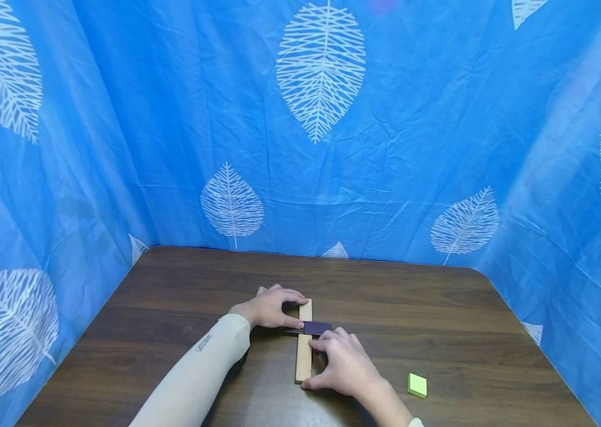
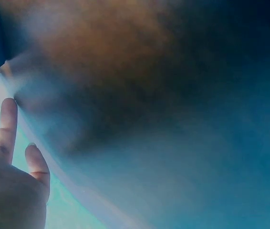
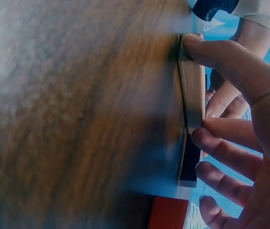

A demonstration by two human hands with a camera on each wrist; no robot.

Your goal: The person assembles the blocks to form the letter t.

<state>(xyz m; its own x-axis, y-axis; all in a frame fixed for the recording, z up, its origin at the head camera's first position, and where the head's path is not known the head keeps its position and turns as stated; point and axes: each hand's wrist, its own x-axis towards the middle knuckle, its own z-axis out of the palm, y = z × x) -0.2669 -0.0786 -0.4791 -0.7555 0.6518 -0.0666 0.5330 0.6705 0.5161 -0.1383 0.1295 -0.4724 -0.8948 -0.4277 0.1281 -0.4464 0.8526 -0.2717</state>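
Note:
A pale wooden strip [image 1: 303,359] lies lengthwise on the brown table, and a dark purple strip [image 1: 317,328] crosses it about midway. My left hand [image 1: 271,307] grips the far part, index fingertip at the wood's far end and thumb beside the crossing. The right hand [image 1: 345,362] holds the near part, thumb at the near end and index finger by the dark strip. In the right wrist view that thumb and finger span the wooden strip [image 3: 193,90], with the dark strip [image 3: 191,160] next to it. The left wrist view shows only blurred surfaces and part of the left hand [image 2: 11,181].
A small yellow-green block [image 1: 416,385] sits on the table [image 1: 199,279] to the right of my right hand. At the bottom of the right wrist view is a red blocky thing [image 3: 168,212]. Blue leaf-patterned curtains [image 1: 386,178] surround the table's back and sides.

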